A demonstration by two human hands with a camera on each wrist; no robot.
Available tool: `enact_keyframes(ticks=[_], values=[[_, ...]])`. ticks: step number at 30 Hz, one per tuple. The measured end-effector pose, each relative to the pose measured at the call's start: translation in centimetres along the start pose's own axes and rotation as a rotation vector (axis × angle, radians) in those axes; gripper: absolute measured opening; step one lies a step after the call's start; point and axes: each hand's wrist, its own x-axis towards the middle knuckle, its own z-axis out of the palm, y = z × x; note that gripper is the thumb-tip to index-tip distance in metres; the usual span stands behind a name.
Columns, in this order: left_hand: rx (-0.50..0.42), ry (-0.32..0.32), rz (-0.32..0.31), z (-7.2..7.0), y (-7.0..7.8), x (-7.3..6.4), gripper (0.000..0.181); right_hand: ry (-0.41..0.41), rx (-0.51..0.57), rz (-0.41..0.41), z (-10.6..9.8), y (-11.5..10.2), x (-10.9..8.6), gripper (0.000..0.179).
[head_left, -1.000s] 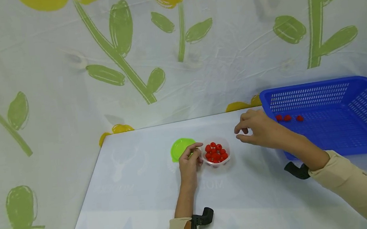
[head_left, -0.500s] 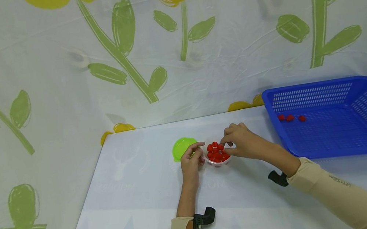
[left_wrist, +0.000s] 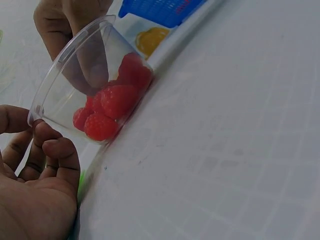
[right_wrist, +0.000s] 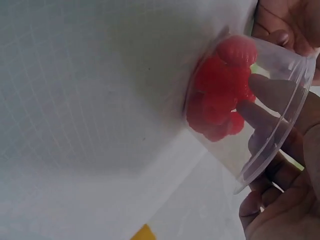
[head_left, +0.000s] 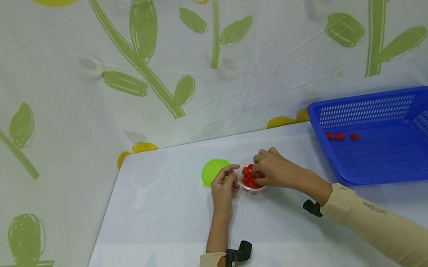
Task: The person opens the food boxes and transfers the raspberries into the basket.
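A clear plastic cup (left_wrist: 65,107) of red raspberries (head_left: 246,180) stands on the table. At the cup's left side my left hand (head_left: 223,190) pinches its rim; the left wrist view shows fingertips on both sides of that rim. My right hand (head_left: 275,168) reaches over from the right, its thumb and index finger down inside the cup. Through the clear wall in the right wrist view, those fingertips (right_wrist: 265,85) rest against the raspberries (right_wrist: 220,90). I cannot tell whether one berry is pinched between them. A green lid (head_left: 213,170) lies flat just behind my left hand.
A blue perforated basket (head_left: 380,169) stands on the right side of the table, with three raspberries (head_left: 340,136) at its left end. Behind the white table (head_left: 161,224) hangs a cloth (head_left: 270,72) printed with flowers. Each wrist wears a black camera mount (head_left: 237,255).
My right hand has come left from beside the basket and gone down into the cup. My left hand has stayed at the cup's rim, and the view has shifted slightly.
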Motion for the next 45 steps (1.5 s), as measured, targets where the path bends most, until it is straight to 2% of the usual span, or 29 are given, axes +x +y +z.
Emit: enact_keyframes(ticks=[11, 17, 24, 27, 32, 45], values=[[0.009, -0.005, 0.002, 0.0, 0.0, 0.0, 0.025, 0.012, -0.066, 0.031, 0.5, -0.5, 0.4, 0.017], [0.012, 0.003, -0.001, 0.2, -0.1, -0.1, 0.025, 0.017, -0.066, 0.036, 0.8, -0.3, 0.6, 0.02], [-0.035, 0.006, 0.011, 0.3, -0.9, 0.3, 0.025, 0.097, -0.051, -0.01, 0.5, 0.3, 0.0, 0.018], [-0.02, 0.01, 0.02, 0.3, -0.8, 0.2, 0.025, 0.143, -0.038, -0.023, -0.2, 0.4, -0.3, 0.018], [0.013, -0.002, 0.022, 0.1, -0.4, 0.1, 0.025, 0.168, 0.011, -0.017, -1.7, 0.3, -0.9, 0.014], [0.059, 0.006, 0.01, 0.2, -0.2, 0.0, 0.026, 0.224, 0.034, 0.055, -6.0, 1.4, -4.5, 0.015]])
